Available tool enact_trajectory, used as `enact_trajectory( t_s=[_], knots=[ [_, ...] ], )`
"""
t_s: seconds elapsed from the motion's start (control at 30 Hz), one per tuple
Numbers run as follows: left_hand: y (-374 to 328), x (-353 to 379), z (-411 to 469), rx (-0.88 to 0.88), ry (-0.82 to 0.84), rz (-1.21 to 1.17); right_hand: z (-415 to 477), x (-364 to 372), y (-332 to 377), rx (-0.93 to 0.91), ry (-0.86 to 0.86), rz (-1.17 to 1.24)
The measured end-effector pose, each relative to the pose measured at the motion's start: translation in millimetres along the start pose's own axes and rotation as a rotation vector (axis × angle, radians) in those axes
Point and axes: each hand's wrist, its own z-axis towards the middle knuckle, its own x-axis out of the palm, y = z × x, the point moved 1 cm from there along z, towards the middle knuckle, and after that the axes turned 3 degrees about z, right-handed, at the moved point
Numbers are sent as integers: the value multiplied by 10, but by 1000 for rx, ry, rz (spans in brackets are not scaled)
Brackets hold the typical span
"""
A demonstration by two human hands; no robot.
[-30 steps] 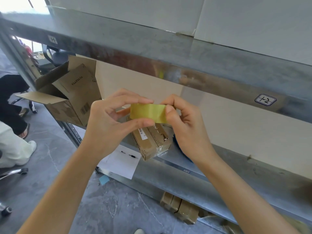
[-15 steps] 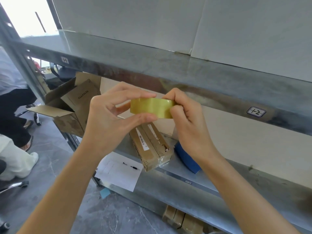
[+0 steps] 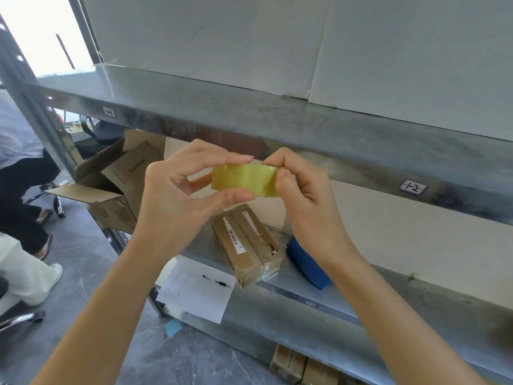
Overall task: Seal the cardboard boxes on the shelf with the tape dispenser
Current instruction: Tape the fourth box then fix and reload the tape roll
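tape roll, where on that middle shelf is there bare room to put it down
Bare metal on the middle shelf right of the blue object, in front of the back panel. Left is crowded: small cardboard box, paper sheet, open cardboard box.

— Any labels?
— The shelf beam (image 3: 249, 120) carries a sticker (image 3: 109, 112) reading "H", and a second sticker (image 3: 412, 187) reading "1-2".
— And the small box (image 3: 256, 257)?
— Its barcode label (image 3: 233, 237) is too small to read.

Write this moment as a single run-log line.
step: tape prep | left hand: holds tape roll | right hand: pinches roll's edge | small box: on shelf
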Motion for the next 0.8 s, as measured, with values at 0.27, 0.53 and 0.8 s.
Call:
enact_trajectory(
  t_s=[0.27,0.53,0.8],
  knots=[
    [10,-28,4,-11,8,-8,-18,24,20,45,-5,1],
    [6,15,1,-11,15,-9,-28,2,13,38,-22,-20],
    [-10,4,35,-25,-2,-24,-7,-71,90,52,25,24]
  ],
)
